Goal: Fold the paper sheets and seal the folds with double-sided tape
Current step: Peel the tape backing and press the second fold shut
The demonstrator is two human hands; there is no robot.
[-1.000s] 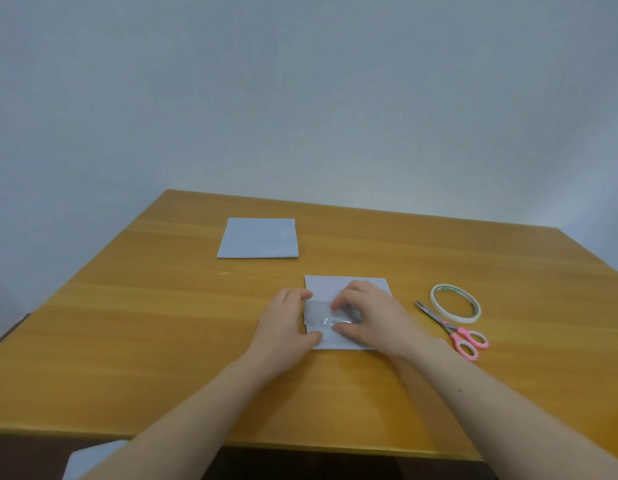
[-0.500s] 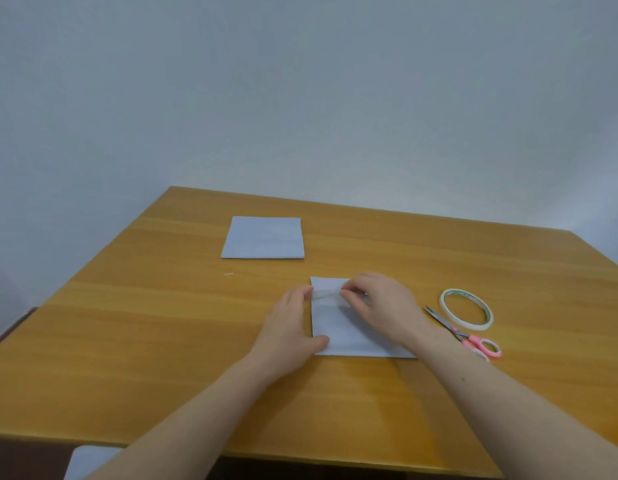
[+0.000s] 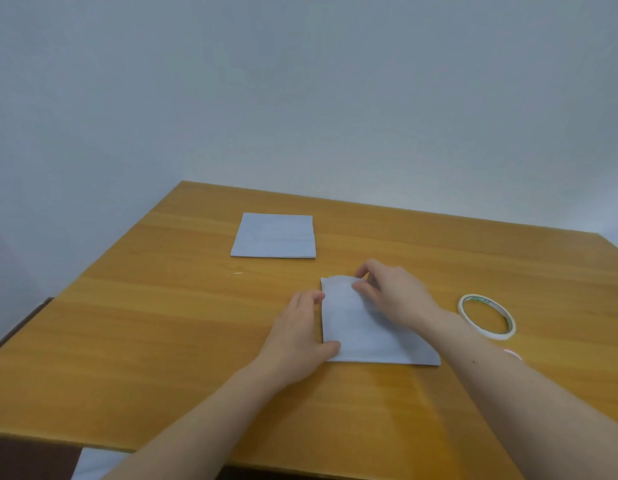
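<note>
Sheet (image 3: pixel 359 327): near counter (image 3: pixel 162 334) centre, now flattened. Left hand (image 3: pixel 297 336) steadies its edge, fingers relaxed; right hand (image 3: pixel 394 292) has slid to the far edge, fingers pinching it. Fold pressing, likely sealing.

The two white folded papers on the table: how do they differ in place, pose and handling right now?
The far paper lies untouched near the table's back left; the near paper lies in front of the person, under both hands. The far paper lies flat; the near paper's far edge is lifted, pinched by the right hand, while the left hand holds its left edge. Both are white, roughly square folded sheets.
</note>
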